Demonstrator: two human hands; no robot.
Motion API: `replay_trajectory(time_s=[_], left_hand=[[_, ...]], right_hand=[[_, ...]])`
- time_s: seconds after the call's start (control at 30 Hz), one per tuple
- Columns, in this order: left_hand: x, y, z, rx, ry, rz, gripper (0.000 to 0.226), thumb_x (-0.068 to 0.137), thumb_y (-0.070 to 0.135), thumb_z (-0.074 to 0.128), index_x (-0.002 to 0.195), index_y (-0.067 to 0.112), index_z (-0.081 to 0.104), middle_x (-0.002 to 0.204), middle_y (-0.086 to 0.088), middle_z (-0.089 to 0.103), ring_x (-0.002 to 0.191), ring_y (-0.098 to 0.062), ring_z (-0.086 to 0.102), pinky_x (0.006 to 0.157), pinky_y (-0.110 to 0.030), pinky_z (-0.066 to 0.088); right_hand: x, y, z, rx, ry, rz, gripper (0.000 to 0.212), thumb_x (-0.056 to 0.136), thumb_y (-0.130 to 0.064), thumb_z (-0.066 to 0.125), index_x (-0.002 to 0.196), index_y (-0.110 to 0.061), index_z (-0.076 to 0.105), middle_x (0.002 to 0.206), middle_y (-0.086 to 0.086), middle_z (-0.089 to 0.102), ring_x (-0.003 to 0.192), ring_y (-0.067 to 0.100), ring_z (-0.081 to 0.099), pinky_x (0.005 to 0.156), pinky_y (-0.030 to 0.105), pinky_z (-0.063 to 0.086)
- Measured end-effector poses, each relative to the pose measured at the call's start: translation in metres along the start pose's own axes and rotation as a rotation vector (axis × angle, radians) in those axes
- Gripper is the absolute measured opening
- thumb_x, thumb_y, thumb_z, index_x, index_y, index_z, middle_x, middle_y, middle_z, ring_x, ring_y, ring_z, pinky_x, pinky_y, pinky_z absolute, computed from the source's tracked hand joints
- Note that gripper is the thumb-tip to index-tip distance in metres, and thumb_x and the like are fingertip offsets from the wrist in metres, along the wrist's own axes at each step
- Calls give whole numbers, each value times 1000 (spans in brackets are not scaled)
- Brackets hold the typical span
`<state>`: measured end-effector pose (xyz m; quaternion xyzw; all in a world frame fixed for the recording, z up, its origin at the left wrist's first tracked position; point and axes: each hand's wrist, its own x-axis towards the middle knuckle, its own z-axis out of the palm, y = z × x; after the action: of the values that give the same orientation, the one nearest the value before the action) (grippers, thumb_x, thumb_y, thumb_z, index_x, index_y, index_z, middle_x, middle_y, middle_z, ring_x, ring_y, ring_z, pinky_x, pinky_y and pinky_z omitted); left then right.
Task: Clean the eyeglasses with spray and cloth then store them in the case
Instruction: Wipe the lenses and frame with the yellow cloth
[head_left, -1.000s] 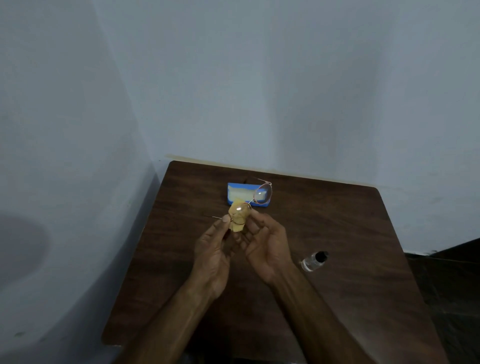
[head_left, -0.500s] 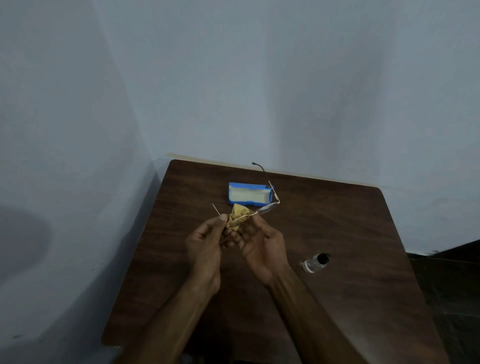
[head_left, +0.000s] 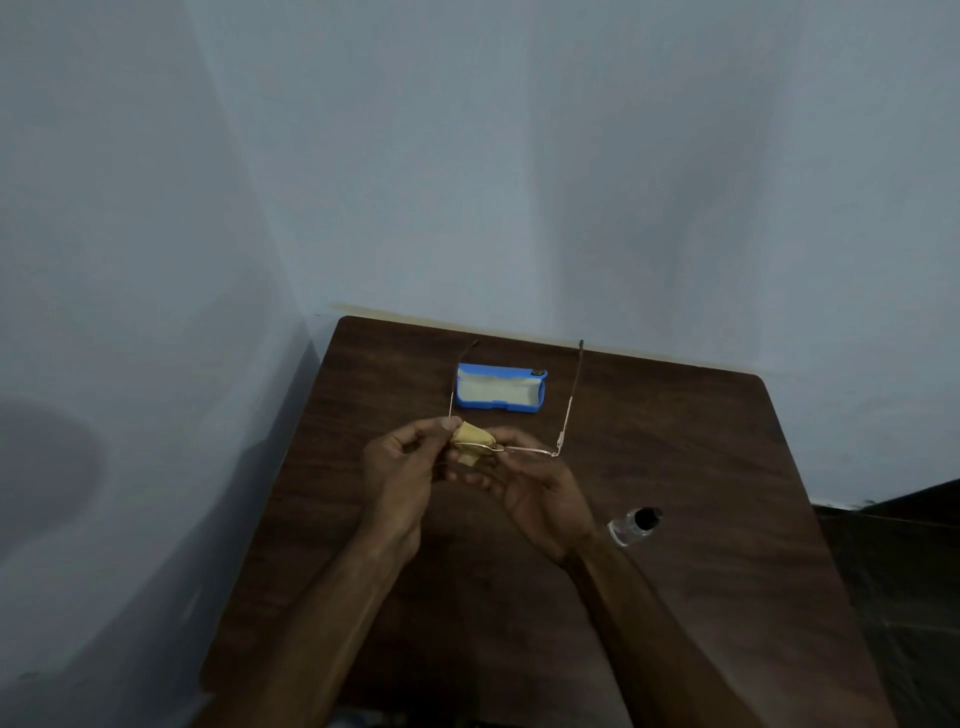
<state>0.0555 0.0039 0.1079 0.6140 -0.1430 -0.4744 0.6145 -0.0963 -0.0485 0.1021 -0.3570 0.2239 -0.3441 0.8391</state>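
Eyeglasses (head_left: 535, 451) of thin gold wire, temples spread, are held above the wood-grain table (head_left: 675, 467): left hand (head_left: 400, 467) pinches a crumpled yellow cloth (head_left: 470, 438) around one lens, right hand (head_left: 540, 493) grips the frame with curled fingers.

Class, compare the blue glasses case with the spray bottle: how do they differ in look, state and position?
Colour: the case is blue with a pale lining; the spray bottle is clear with a black cap. State: the case lies open; the spray bottle is capped. Position: the case sits near the table's far edge; the spray bottle is nearer the camera. Both rest on the table.
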Motion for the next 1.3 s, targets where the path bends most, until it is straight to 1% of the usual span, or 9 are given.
replay_trajectory(time_s=[0.17, 0.3, 0.5, 0.63, 0.77, 0.9, 1.0, 1.13, 1.3], left_hand=[[-2, -2, 1, 1, -38, 25, 15, 94, 18, 76, 106, 12, 82, 95, -9, 83, 79, -13, 74, 64, -29, 58], [-4, -2, 0, 16, -102, 73, 14, 95, 19, 74, 107, 15, 82, 96, -5, 83, 81, -12, 77, 66, -23, 62], [-3, 5, -6, 146, -133, 249, 17, 97, 17, 72, 111, 12, 81, 100, 0, 82, 89, -14, 78, 70, -25, 64], [0, 10, -9, 231, -99, 405, 16, 96, 13, 73, 110, 10, 80, 100, 2, 82, 93, -12, 78, 78, -26, 63], [-1, 11, -11, 248, -98, 474, 19, 96, 17, 73, 112, 9, 80, 102, 0, 81, 97, -15, 77, 83, -36, 64], [-4, 12, -10, 300, -169, 565, 19, 98, 18, 72, 113, 9, 79, 106, -1, 80, 101, -19, 77, 83, -43, 65], [-4, 14, -8, 370, -149, 658, 16, 97, 15, 72, 111, 10, 79, 104, 0, 78, 101, -17, 76, 83, -41, 65], [-4, 13, -6, 420, -64, 742, 14, 97, 7, 74, 109, 4, 78, 101, -4, 77, 97, -18, 75, 81, -43, 65], [-7, 14, -4, 449, -52, 815, 14, 97, 6, 72, 109, 6, 77, 103, -4, 76, 98, -13, 74, 83, -34, 64]], right_hand=[[1, -10, -5, -26, 26, -7, 23, 94, -4, 50, 109, 8, 64, 117, 22, 66, 113, 37, 62, 101, 47, 51], [4, -17, -8, -77, 4, 33, 24, 94, -4, 53, 110, 10, 64, 114, 25, 66, 111, 36, 63, 102, 47, 50], [10, -27, -8, -263, -56, -9, 29, 97, -3, 55, 117, 16, 64, 118, 29, 67, 112, 36, 65, 102, 44, 52], [15, -37, -8, -343, -106, -49, 23, 96, 2, 59, 110, 20, 66, 117, 31, 68, 110, 38, 67, 98, 43, 55], [19, -44, -6, -432, -143, -123, 14, 93, 2, 67, 102, 11, 72, 109, 27, 71, 104, 36, 69, 93, 39, 58], [23, -41, -4, -558, -125, -213, 16, 89, 12, 69, 103, 9, 73, 102, 27, 72, 97, 33, 70, 88, 38, 57], [25, -41, -3, -631, -125, -249, 21, 87, 15, 69, 106, 7, 72, 101, 23, 72, 95, 29, 71, 89, 37, 58], [25, -46, -7, -708, -170, -228, 11, 87, 10, 73, 97, 9, 74, 97, 21, 72, 93, 27, 70, 88, 36, 59], [22, -52, -11, -656, -183, -187, 6, 89, 2, 75, 94, -1, 76, 95, 13, 74, 92, 25, 70, 84, 34, 57]])
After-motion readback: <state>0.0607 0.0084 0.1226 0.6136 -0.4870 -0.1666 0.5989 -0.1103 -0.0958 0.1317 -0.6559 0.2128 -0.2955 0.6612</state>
